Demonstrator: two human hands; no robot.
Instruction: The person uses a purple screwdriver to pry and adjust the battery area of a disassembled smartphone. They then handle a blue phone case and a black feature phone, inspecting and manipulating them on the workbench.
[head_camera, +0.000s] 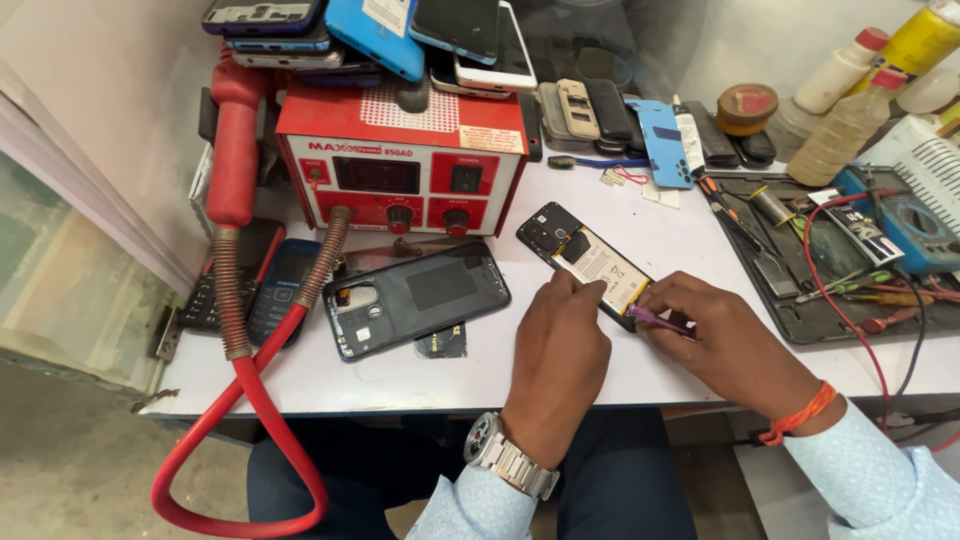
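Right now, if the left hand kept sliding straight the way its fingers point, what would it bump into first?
The left hand points up and slightly right, fingertips already on the opened phone. Going on, it would cross the phone's pale battery first. Past that lies bare white table, then probably the row of phone parts, though depth is unclear.

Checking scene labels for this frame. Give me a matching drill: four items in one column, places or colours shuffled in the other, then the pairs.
Things:
1. opened phone
2. removed back cover
3. hot-air station
4. purple pry tool

Places or colours:
A. red box with knobs, phones stacked on top
B. in the right hand, at the phone's lower edge
C. dark, lying inner side up, left of the hands
D. under the left hand, battery showing

Pairs: 1-D, 2-C, 3-A, 4-B
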